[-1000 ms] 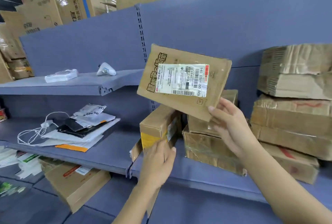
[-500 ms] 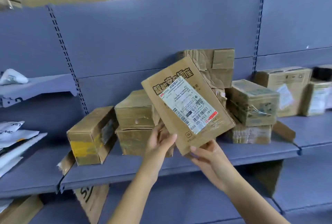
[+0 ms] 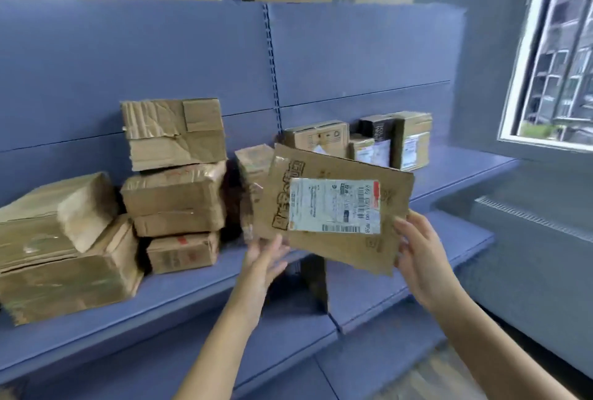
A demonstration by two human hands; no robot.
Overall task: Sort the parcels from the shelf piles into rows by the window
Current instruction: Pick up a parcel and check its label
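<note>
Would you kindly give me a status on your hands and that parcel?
Right hand grips parcel by its right edge. Left hand open at its lower-left corner. Label faces camera, above shelf. Path to window row looks clear.

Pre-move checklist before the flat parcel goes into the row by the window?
1. Grip: right hand holds the flat parcel at its right edge. Ok.
2. Support: left hand is open at the lower-left corner; contact is blurred. Cannot tell.
3. Label faces the camera. Ok; its text is too blurred to read.
4. Row by the window: its boxes stand side by side. Ok.
5. Landing spot: bare shelf shows to the right of the row. Ok.
</note>
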